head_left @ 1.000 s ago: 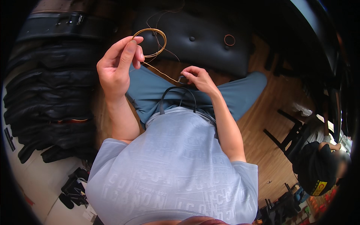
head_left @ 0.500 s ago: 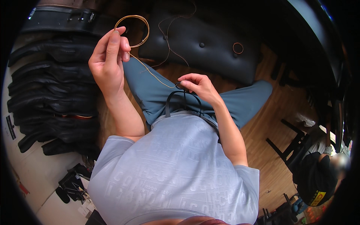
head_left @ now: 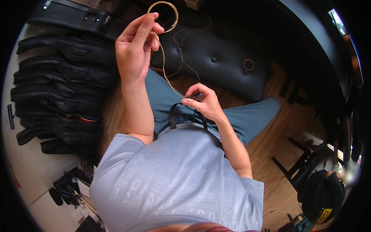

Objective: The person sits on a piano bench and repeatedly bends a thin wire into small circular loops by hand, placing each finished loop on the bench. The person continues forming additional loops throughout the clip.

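Note:
My left hand (head_left: 137, 48) is raised, thumb and fingers pinched on a gold-coloured coiled string (head_left: 176, 17). A loose length of the string runs down in a wavy line to my right hand (head_left: 203, 100), whose thumb and forefinger pinch its end along with a small dark item I cannot make out. Below that hand, a black strap (head_left: 173, 116) arches over my lap. Thin loose strands (head_left: 181, 62) and a small copper-coloured coil (head_left: 248, 65) show on the black padded bench beyond my hands.
Black padded cases (head_left: 58, 96) are piled at the left. The padded bench (head_left: 232, 79) stands ahead on the wooden floor (head_left: 270, 193). A large dark glossy furniture edge curves at the right. A person in dark clothing (head_left: 320, 185) and black chair legs (head_left: 290, 162) are at the lower right.
My left hand has risen with the coil and shifted rightward since half a second ago. My right hand is slightly lower. The string between them hangs in a wavier line.

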The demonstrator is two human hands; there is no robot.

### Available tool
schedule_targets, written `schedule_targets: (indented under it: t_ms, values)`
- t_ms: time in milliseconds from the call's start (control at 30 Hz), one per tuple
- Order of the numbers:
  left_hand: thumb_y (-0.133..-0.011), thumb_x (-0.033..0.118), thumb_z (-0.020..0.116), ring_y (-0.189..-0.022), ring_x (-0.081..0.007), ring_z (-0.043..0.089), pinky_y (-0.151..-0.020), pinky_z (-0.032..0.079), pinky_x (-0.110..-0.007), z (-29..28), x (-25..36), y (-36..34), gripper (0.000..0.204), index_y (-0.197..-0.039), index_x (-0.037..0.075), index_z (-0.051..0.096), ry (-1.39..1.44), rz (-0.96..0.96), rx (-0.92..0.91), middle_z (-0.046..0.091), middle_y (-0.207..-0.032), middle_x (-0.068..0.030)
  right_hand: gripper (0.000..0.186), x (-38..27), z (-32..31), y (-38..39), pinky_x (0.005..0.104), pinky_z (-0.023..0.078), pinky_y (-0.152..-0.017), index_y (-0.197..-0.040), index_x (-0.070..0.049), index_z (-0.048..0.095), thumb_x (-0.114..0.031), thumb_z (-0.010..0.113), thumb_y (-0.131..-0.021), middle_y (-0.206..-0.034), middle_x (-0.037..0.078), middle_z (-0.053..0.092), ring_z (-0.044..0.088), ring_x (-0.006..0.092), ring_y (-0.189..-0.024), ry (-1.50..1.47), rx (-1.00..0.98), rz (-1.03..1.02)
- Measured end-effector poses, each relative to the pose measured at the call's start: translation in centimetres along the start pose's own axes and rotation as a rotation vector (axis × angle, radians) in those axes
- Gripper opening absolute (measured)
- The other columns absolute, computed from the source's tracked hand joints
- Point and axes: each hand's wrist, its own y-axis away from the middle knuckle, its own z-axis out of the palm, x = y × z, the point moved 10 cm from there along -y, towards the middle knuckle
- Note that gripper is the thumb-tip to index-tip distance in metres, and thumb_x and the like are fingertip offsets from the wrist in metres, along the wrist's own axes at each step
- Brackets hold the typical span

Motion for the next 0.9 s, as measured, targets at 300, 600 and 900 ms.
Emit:
schedule_targets:
  t_ms: [300, 600, 900]
  values:
    - [-0.097, 0.016, 0.069, -0.060, -0.0088, 0.058, -0.054, 0.044, -0.021, -2.1, -2.0, 0.3, 0.024, -0.113, -0.002, 0.072, 0.030, -0.093, 0.048, 0.071, -0.084, -0.0077, 0.070, -1.0, -7.0, 2.4, 0.0223, 0.041, -0.045, -0.146, -0.002, 0.033, -0.016, 0.074, -0.092, -0.073, 0.006, 0.063, 0.049, 0.0069, -0.048, -0.374, 0.339, 0.039]
    - [-0.102, 0.017, 0.061, -0.058, -0.0058, 0.044, -0.056, 0.036, -0.020, -2.7, -3.0, 0.7, 0.028, -0.117, -0.006, 0.067, 0.070, -0.173, 0.091, 0.055, -0.072, -0.0005, 0.034, 3.1, -11.6, 5.2, 0.0205, 0.033, -0.058, -0.123, -0.008, 0.070, -0.022, 0.074, -0.092, -0.074, -0.008, 0.054, 0.044, 0.0016, -0.066, 0.127, 0.437, 0.139]
    - [-0.101, 0.017, 0.062, -0.062, -0.0058, 0.053, -0.055, 0.042, -0.017, 0.3, -6.6, 2.7, 0.024, -0.113, -0.003, 0.071, 0.111, -0.306, -0.031, 0.064, -0.077, -0.0036, 0.098, -2.3, -8.1, 7.8, 0.0344, 0.052, -0.096, -0.150, -0.006, 0.043, -0.029, 0.092, -0.069, -0.143, 0.017, 0.051, 0.062, 0.0275, -0.116, 0.871, 0.292, -0.039]
